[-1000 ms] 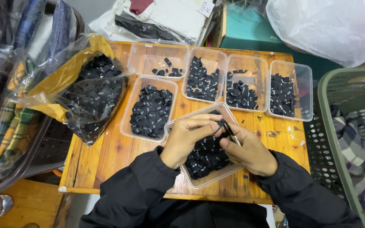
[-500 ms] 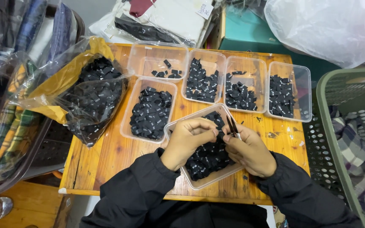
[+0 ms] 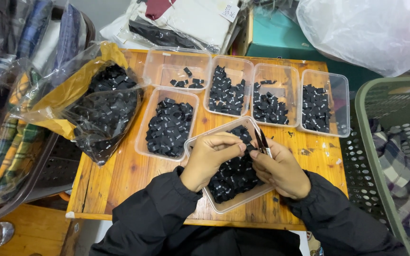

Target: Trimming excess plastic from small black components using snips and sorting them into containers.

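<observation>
Lower centre: left hand (image 3: 209, 159) pinches a black label (image 3: 248, 147) over the tray (image 3: 200, 140). Right hand (image 3: 281, 168), closed, grips tweezers (image 3: 262, 141) touching it.

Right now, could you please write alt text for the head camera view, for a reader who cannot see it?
Two hands work over a clear tray of small black tags: the left hand pinches one, the right hand holds slim scissors beside it. Five more clear trays of tags and an open plastic bag of them sit on the wooden table.
</observation>
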